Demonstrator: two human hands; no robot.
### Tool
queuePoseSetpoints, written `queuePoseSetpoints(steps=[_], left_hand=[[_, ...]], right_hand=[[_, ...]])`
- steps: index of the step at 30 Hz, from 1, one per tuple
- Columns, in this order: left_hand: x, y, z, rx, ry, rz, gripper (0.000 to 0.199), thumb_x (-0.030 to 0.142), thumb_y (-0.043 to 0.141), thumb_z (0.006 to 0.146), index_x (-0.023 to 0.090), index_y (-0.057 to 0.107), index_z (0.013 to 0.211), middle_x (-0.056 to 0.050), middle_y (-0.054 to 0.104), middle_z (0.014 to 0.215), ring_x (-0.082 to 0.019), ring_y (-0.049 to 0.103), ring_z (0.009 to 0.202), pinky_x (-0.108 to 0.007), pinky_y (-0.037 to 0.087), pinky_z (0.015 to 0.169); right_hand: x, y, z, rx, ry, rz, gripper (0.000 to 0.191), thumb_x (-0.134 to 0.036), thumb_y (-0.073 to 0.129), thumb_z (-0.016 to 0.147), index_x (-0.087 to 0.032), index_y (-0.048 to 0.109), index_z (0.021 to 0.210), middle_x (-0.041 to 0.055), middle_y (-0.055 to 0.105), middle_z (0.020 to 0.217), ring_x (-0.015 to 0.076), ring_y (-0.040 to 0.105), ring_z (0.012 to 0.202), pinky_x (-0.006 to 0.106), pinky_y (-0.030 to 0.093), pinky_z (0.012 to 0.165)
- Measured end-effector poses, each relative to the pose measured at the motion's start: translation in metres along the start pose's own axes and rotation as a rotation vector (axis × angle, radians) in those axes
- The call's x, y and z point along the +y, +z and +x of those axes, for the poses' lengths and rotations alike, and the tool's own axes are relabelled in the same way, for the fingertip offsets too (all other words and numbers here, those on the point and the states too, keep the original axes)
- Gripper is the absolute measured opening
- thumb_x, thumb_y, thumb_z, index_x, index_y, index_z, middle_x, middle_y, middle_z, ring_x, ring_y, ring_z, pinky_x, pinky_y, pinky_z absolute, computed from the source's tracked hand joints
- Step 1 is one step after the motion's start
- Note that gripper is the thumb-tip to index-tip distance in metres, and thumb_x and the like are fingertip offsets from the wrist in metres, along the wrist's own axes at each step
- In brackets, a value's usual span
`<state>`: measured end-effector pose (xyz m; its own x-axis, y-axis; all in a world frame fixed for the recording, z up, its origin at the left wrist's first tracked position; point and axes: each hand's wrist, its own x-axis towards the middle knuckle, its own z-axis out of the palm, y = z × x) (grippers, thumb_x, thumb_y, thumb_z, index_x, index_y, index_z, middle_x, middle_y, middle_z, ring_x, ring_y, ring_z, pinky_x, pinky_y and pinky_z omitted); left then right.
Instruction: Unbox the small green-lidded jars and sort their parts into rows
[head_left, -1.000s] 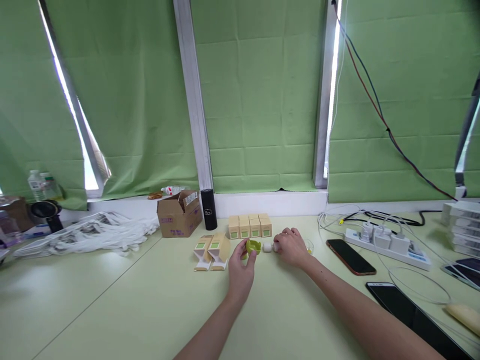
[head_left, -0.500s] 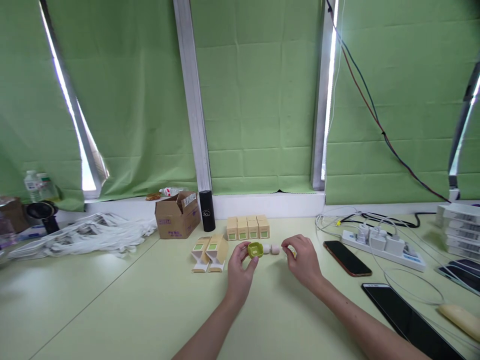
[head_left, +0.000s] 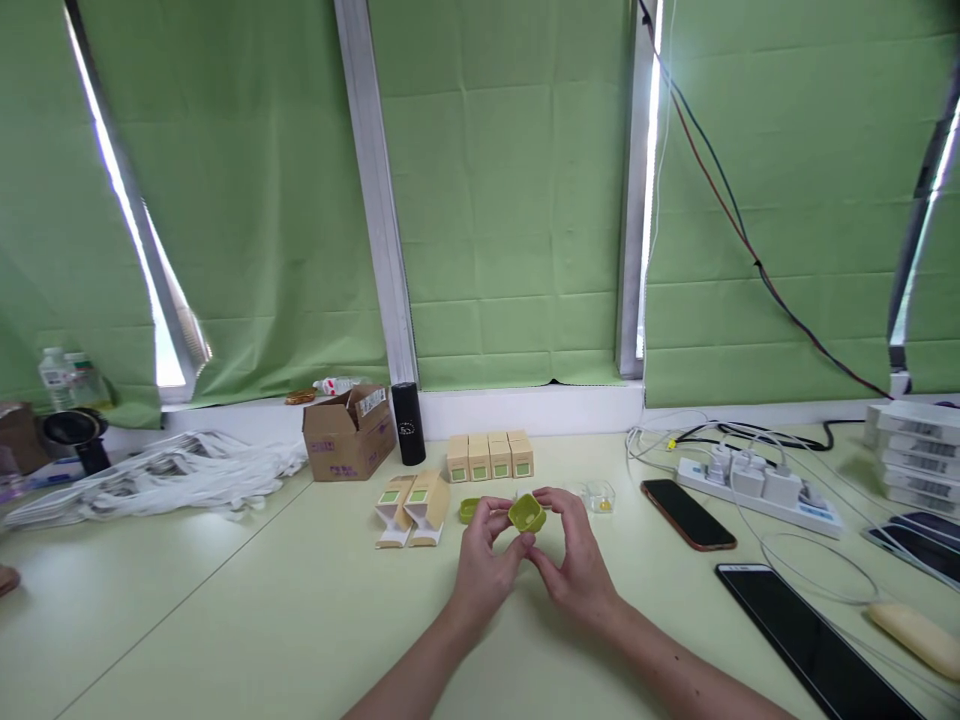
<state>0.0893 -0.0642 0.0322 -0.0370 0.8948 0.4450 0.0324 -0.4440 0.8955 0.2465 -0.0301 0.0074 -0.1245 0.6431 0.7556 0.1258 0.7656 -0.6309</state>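
A small olive-green square cup (head_left: 527, 514) is held up above the table, its hollow facing me. My left hand (head_left: 487, 562) grips its left side between thumb and fingers. On the cup's right side, the fingers of my right hand (head_left: 576, 560) are curled against it, thumb below. A second green piece (head_left: 469, 510) lies on the table just behind my left fingers. Clear plastic pieces (head_left: 600, 497) with a speck of yellow rest behind my right hand. Two opened cardboard boxes (head_left: 427, 508) stand left of my left hand.
Several small closed boxes (head_left: 490, 457) stand in a row at the back. A black cylinder (head_left: 408, 424) and a brown carton (head_left: 349, 436) are left of them. Phones (head_left: 688, 514), a tablet-like slab (head_left: 814, 645), a power strip (head_left: 761, 493) and cables occupy the right. White straps (head_left: 165, 470) lie left.
My right hand has moved left from beside the small pinkish-white pieces to the green cup. Those pieces are now mostly hidden. A second green piece and the clear pieces have come into view.
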Motion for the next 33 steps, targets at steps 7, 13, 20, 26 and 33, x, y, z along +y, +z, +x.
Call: queuePoseSetpoints(steps=[7,13,20,26,33], left_hand=[[-0.004,0.003,0.0,-0.053,-0.004,0.062,0.041,0.057,0.073,0.086,0.019,0.059,0.094,-0.01,0.073,0.098,-0.026,0.072,0.094,-0.034,0.054,0.081],[-0.004,0.004,0.001,-0.085,0.042,0.143,0.04,0.058,0.063,0.093,0.018,0.065,0.092,-0.008,0.071,0.091,-0.023,0.069,0.087,-0.035,0.054,0.082],[-0.007,-0.001,0.003,0.072,0.136,0.265,0.034,0.05,0.064,0.094,0.023,0.062,0.114,-0.01,0.063,0.119,-0.025,0.065,0.109,-0.041,0.052,0.097],[-0.002,-0.003,0.002,0.114,0.223,0.465,0.026,0.039,0.063,0.096,0.029,0.064,0.119,-0.01,0.059,0.124,-0.029,0.048,0.128,-0.048,0.043,0.109],[-0.005,-0.004,0.0,0.061,0.29,0.484,0.021,0.03,0.062,0.096,0.03,0.066,0.117,-0.008,0.06,0.122,-0.027,0.051,0.124,-0.045,0.044,0.107]], right_hand=[[0.005,0.002,-0.001,0.009,-0.135,-0.15,0.042,-0.019,0.062,0.09,-0.026,0.047,0.129,0.013,0.057,0.129,0.0323,0.052,0.126,0.055,0.049,0.103],[0.001,-0.003,0.001,-0.001,-0.153,-0.184,0.043,-0.018,0.063,0.087,-0.026,0.047,0.126,0.0125,0.058,0.126,0.032,0.055,0.122,0.053,0.053,0.1],[-0.006,-0.009,0.003,-0.034,-0.125,-0.169,0.039,-0.021,0.062,0.088,-0.025,0.046,0.124,0.0135,0.056,0.126,0.0333,0.052,0.124,0.055,0.051,0.101],[-0.005,-0.011,0.003,-0.037,-0.116,-0.146,0.037,-0.024,0.061,0.091,-0.025,0.047,0.124,0.0134,0.056,0.125,0.0331,0.052,0.122,0.054,0.051,0.1],[-0.007,-0.012,0.003,-0.064,-0.099,-0.114,0.037,-0.022,0.06,0.09,-0.025,0.048,0.125,0.012,0.059,0.122,0.0307,0.058,0.117,0.049,0.054,0.097]])
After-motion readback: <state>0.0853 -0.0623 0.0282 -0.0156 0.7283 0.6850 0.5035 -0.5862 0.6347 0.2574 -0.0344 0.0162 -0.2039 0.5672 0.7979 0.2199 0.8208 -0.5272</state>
